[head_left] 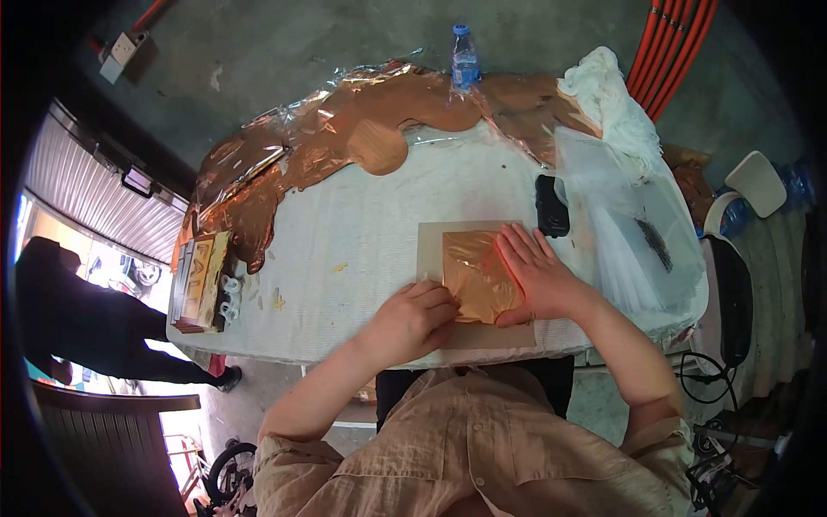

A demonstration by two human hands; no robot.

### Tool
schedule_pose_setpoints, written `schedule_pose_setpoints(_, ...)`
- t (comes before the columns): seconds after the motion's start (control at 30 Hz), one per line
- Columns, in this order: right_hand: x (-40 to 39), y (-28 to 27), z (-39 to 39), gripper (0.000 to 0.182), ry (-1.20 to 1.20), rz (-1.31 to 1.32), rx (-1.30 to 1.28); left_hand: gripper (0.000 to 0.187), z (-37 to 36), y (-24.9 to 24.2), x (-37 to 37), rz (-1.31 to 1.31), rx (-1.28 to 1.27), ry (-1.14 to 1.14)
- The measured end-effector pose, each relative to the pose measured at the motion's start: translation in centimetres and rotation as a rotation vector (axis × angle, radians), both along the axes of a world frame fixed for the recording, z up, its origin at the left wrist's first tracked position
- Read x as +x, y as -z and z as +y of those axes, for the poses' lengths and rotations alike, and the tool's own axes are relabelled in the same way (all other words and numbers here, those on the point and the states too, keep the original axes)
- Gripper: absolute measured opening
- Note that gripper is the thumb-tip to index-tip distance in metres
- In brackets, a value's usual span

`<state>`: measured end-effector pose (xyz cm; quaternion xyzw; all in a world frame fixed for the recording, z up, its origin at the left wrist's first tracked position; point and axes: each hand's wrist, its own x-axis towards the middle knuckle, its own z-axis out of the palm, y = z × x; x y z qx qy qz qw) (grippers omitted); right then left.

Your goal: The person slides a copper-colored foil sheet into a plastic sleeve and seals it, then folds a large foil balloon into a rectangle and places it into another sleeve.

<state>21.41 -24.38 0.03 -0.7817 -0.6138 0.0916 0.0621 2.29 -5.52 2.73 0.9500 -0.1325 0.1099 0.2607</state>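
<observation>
A square, flat packet in shiny copper-coloured film lies on a larger greyish-tan sheet near the table's front edge. My left hand is closed at the packet's lower left edge, its curled fingers pinching the film there; the fingertips are partly hidden. On the right side, my right hand lies flat with fingers spread, pressing along the packet's edge. Its thumb rests near the lower right corner.
Crumpled copper film covers the far edge, beside a water bottle. A black object and clear plastic sleeves lie right. Stacked boxes stand left. A white cloth sits back right; a person stands left.
</observation>
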Motion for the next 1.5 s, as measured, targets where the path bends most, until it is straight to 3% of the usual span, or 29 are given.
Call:
schedule_pose_setpoints(0.17, -0.2, 0.0, -0.1, 0.124, 0.015, 0.067, 0.01, 0.022, 1.0, -0.7, 1.4, 0.054, -0.011, 0.036)
schedule_pose_setpoints(0.23, -0.2, 0.6, -0.2, 0.123, 0.034, 0.053, 0.04, 0.023, 0.5, -0.9, 3.2, -0.147, -0.105, -0.073)
schedule_pose_setpoints(0.37, 0.0, 0.6, 0.0, 0.12, 0.025, 0.023, -0.002, 0.029, -3.5, -0.7, 8.5, -0.261, -0.13, 0.14)
schedule_pose_setpoints(0.43, 0.5, 3.0, 0.0, 0.101, 0.004, -0.082, 0.023, 0.033, -7.0, -0.8, 11.8, -0.269, -0.099, 0.243)
schedule_pose_setpoints(0.47, 1.2, 5.5, 0.2, 0.081, -0.045, -0.464, 0.122, 0.026, -9.0, 0.1, 14.0, -0.318, -0.051, 0.269)
schedule_pose_setpoints(0.6, 1.1, 6.2, 0.0, 0.073, -0.05, -0.517, 0.211, 0.017, -14.9, 1.0, 20.8, -0.53, -0.013, 0.328)
schedule_pose_setpoints(0.67, 0.7, 5.4, -0.1, 0.066, -0.033, -0.431, 0.218, 0.014, -16.1, 1.8, 22.8, -0.418, 0.29, 0.315)
schedule_pose_setpoints(0.7, 0.6, 5.1, -0.1, 0.059, -0.014, -0.338, 0.228, 0.014, -16.1, 1.5, 22.9, -0.42, 0.291, 0.319)
schedule_pose_setpoints(0.8, 0.5, 4.8, -0.1, 0.064, -0.022, -0.32, 0.227, 0.011, -15.4, 1.1, 22.9, -0.369, 0.354, 0.385)
schedule_pose_setpoints(0.9, 0.5, 4.1, 0.0, 0.069, -0.024, -0.235, 0.17, 0.008, -14.6, 1.1, 22.1, -0.425, 0.192, 0.31)
schedule_pose_setpoints(0.97, 0.4, 3.2, 0.0, 0.071, -0.027, -0.208, 0.158, 0.011, -14.1, 0.6, 21.4, -0.33, 0.026, 0.338)
schedule_pose_setpoints(1.13, 0.2, 3.5, -0.3, 0.072, -0.024, -0.142, 0.207, 0.014, -13.6, 1.1, 21.1, -0.285, 0.001, 0.384)
schedule_pose_setpoints(1.3, 1.1, 6.4, 0.2, 0.064, -0.024, -0.385, 0.302, 0.016, -16.9, 0.7, 21.0, -0.234, -0.106, 0.283)
schedule_pose_setpoints(1.43, 1.0, 6.0, 0.4, 0.059, -0.008, -0.264, 0.327, 0.015, -17.3, 2.1, 22.1, -0.177, -0.154, 0.227)
schedule_pose_setpoints(1.5, 1.3, 6.7, 0.4, 0.058, -0.028, -0.409, 0.341, 0.014, -17.1, 2.4, 22.6, -0.13, -0.207, 0.237)
